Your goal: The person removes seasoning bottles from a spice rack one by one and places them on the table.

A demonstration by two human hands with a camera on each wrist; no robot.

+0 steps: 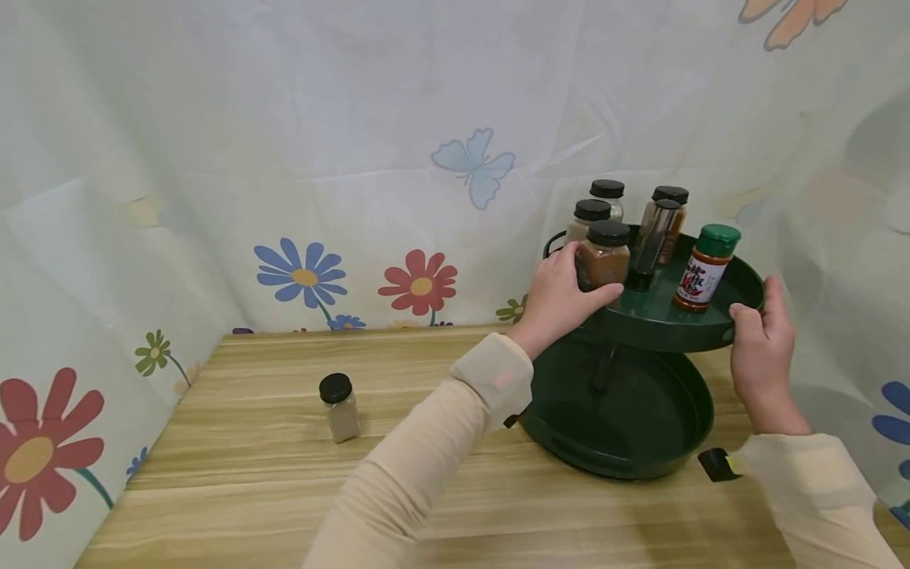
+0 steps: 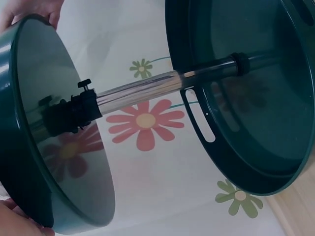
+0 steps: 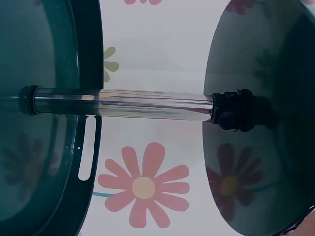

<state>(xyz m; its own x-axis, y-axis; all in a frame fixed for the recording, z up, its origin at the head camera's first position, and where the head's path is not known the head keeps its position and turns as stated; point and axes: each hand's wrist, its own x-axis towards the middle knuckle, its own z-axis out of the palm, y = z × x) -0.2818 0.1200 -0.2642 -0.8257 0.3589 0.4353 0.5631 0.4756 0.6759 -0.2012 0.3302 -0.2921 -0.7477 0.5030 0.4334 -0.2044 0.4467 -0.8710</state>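
Observation:
My left hand (image 1: 562, 296) holds a square jar of brown powder (image 1: 606, 259) with a black lid, thumb across its front, at the left front of the upper tray. The dark green two-tier tray stand (image 1: 682, 336) is on the right of the table. With my right hand (image 1: 764, 356) I grip the upper tray's right rim, thumb on the near side. In the left wrist view, fingers of my left hand (image 2: 19, 223) show beside the upper tray's rim. Both wrist views show the metal post (image 3: 157, 104) between the tiers.
Also on the upper tray stand a green-capped spice bottle (image 1: 700, 273), a slim dark-topped bottle (image 1: 652, 245) and several black-lidded jars. A black-lidded jar of pale powder (image 1: 343, 411) is alone on the wooden table (image 1: 235, 474), left of the stand. Flowered cloth (image 1: 370, 158) hangs behind.

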